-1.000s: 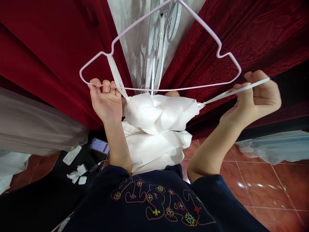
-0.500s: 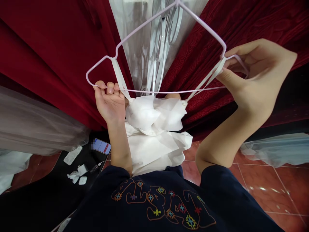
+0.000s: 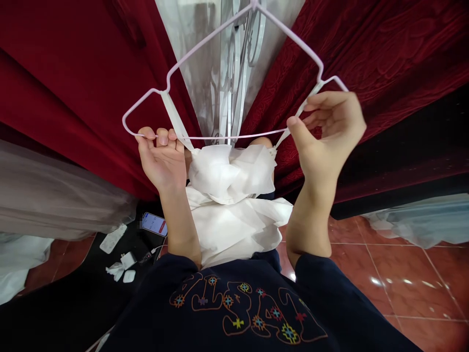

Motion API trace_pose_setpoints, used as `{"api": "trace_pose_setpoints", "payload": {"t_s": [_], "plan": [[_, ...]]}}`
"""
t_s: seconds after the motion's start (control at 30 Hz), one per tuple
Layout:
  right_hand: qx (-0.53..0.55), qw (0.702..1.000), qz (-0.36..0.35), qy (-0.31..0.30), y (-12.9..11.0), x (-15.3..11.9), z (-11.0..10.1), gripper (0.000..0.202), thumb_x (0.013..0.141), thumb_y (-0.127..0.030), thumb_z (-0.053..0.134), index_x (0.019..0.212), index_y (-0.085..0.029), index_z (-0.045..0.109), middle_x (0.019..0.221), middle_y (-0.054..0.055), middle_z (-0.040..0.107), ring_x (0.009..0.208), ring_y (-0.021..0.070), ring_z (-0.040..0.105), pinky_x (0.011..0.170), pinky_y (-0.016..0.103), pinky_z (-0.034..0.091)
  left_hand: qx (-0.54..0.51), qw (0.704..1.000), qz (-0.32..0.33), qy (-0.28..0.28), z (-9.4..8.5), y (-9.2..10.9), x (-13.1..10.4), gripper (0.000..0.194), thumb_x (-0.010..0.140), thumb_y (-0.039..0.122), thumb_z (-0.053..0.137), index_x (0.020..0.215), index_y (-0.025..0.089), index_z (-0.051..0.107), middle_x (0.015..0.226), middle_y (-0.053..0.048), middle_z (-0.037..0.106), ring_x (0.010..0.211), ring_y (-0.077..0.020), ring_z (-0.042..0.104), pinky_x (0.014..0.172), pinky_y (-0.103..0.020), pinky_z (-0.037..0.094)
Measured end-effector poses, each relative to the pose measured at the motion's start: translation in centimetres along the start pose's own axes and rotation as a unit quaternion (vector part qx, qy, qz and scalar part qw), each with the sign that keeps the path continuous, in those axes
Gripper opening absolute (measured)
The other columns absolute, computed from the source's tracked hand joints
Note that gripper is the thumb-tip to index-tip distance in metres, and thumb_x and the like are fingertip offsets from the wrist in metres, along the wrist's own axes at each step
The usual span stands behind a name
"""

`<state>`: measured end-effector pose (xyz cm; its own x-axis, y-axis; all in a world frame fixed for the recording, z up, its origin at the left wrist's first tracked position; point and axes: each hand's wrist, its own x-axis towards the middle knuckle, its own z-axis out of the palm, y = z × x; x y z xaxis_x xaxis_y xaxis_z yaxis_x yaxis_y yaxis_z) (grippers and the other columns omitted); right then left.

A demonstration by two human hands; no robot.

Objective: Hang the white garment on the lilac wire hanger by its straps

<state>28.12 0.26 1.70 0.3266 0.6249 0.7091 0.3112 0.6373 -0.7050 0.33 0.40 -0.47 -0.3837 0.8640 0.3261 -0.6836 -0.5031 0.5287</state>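
Observation:
A pale pink hanger is held up in front of me. The straps of a white ruffled garment hang from its two notches, and the garment's body lies over my lap. My left hand has its fingers curled round the hanger's lower bar near the left corner. On the other side, my right hand is beside the right strap, thumb and fingers apart, with the thumb tip near the strap and bar. Whether the thumb touches the strap is hard to tell.
Red curtains and a white metal grille are in front. At the lower left, a black surface carries a lit phone, a white charger and small white items. Red tiles show at the right.
My right hand has come off the hanger's right shoulder and moved left and down along the strap, its fingers now apart. The hanger has shifted slightly left, with my left hand still on it.

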Motion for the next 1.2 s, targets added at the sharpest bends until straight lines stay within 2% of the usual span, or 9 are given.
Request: {"api": "trace_pose_setpoints", "payload": {"t_s": [0.13,0.3,0.37,0.5,0.73,1.0,1.07,1.13,1.2], "plan": [[-0.019,0.999,0.045,0.003,2.1,-0.4,0.6,0.030,0.087,-0.034,0.087,0.105,-0.030,0.063,0.097,0.002,0.069,0.086,0.0176,0.066,0.077,0.036,0.056,0.003,1.000,0.019,0.000,0.0,-0.1,-0.1,0.034,0.116,0.047,0.060,0.094,0.025,0.047,0.078,0.002,0.047,0.082,-0.0150,0.061,0.086,-0.029,0.049],[-0.004,0.999,0.044,-0.011,4.2,-0.6,0.9,0.036,0.091,-0.045,0.082,0.112,-0.032,0.056,0.097,0.001,0.064,0.092,0.0197,0.070,0.076,0.037,0.058,0.010,1.000,0.024,0.001,0.0,-0.1,-0.2,0.030,0.118,0.039,0.053,0.093,0.024,0.047,0.077,0.001,0.046,0.082,-0.0148,0.061,0.085,-0.028,0.050],[-0.001,0.999,0.040,0.006,4.5,-0.6,1.0,0.041,0.089,-0.048,0.084,0.113,-0.032,0.055,0.096,0.000,0.062,0.091,0.0184,0.070,0.073,0.035,0.057,0.032,0.999,0.024,0.003,0.1,0.0,-0.3,0.032,0.117,0.044,0.055,0.092,0.025,0.047,0.078,0.002,0.044,0.082,-0.0148,0.061,0.086,-0.027,0.050],[-0.011,0.999,0.040,0.031,4.1,-0.7,1.1,0.044,0.086,-0.050,0.087,0.107,-0.029,0.055,0.095,0.001,0.063,0.086,0.0163,0.066,0.069,0.033,0.056,0.075,0.997,0.025,0.012,0.1,0.0,-0.3,0.046,0.108,0.065,0.066,0.092,0.026,0.048,0.079,0.002,0.043,0.084,-0.0168,0.063,0.087,-0.027,0.051],[0.101,0.989,0.108,0.011,2.1,-1.5,1.0,0.036,0.097,-0.043,0.075,0.119,-0.034,0.048,0.086,-0.002,0.074,0.056,0.0139,0.059,0.051,0.032,0.041,0.057,0.998,0.023,-0.004,-0.5,-0.3,0.0,0.049,0.103,0.069,0.073,0.092,0.026,0.051,0.078,0.003,0.044,0.084,-0.0166,0.062,0.084,-0.028,0.051],[0.187,0.973,0.117,-0.073,2.1,-1.6,1.0,0.032,0.097,-0.044,0.071,0.120,-0.032,0.053,0.097,0.000,0.084,0.042,0.0077,0.044,0.039,0.028,0.025,0.096,0.994,0.024,-0.042,-1.2,-0.1,0.2,0.033,0.114,0.048,0.055,0.094,0.026,0.041,0.082,0.002,0.038,0.087,-0.0135,0.059,0.088,-0.030,0.047],[0.167,0.982,0.078,-0.035,2.4,-1.8,1.1,0.035,0.097,-0.043,0.074,0.124,-0.033,0.054,0.110,0.000,0.081,0.050,0.0070,0.048,0.042,0.026,0.031,0.095,0.994,0.021,-0.048,-1.2,-0.1,0.2,0.031,0.114,0.047,0.054,0.095,0.026,0.041,0.082,0.002,0.040,0.088,-0.0140,0.060,0.091,-0.030,0.047],[0.115,0.992,0.000,0.055,2.7,-2.1,1.3,0.038,0.096,-0.042,0.079,0.127,-0.036,0.057,0.124,0.003,0.073,0.074,0.0117,0.063,0.050,0.025,0.041,0.099,0.994,0.020,-0.044,-1.0,-0.1,0.0,0.032,0.114,0.048,0.054,0.095,0.026,0.041,0.082,0.001,0.042,0.089,-0.0147,0.061,0.094,-0.031,0.048],[0.059,0.991,-0.061,0.108,2.6,-2.5,1.6,0.036,0.097,-0.044,0.079,0.128,-0.037,0.061,0.128,0.006,0.064,0.100,0.0188,0.068,0.060,0.027,0.049,0.119,0.992,0.022,-0.027,-0.7,-0.1,-0.2,0.040,0.113,0.057,0.056,0.093,0.026,0.041,0.083,0.001,0.045,0.092,-0.0165,0.063,0.095,-0.032,0.050]]}}
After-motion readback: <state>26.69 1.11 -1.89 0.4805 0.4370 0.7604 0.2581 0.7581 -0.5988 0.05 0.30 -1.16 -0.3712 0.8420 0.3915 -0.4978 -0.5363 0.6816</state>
